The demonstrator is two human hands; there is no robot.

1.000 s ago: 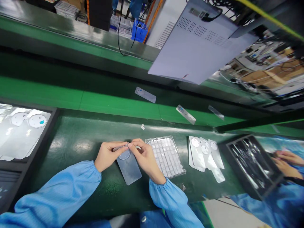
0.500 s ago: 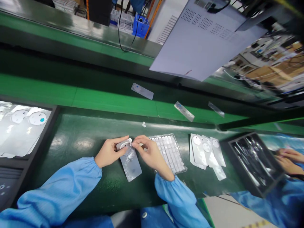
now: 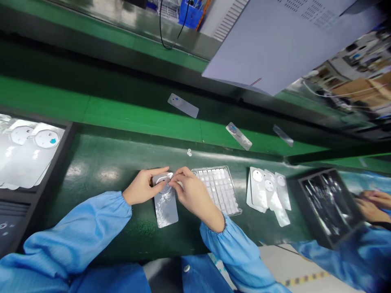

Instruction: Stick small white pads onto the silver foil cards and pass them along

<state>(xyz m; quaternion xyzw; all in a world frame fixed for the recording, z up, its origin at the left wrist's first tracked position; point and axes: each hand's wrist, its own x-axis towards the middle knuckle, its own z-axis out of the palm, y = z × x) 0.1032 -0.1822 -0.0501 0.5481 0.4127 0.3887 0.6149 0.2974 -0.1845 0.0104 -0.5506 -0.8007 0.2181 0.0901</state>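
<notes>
Fingers of my left hand [image 3: 143, 190] are pinching the top end of a silvery card [image 3: 165, 203] that is lying on the dark green bench [image 3: 100, 162], while my right hand [image 3: 192, 194] is closing its fingertips on the same end, at the round disc there, from the other side. Just beside my right hand a clear tray of small parts [image 3: 218, 189] is sitting flat, and farther right a fanned pile of similar cards [image 3: 269, 191] is lying near a black tray [image 3: 328, 203] where another person's hands [image 3: 371, 205] are working.
</notes>
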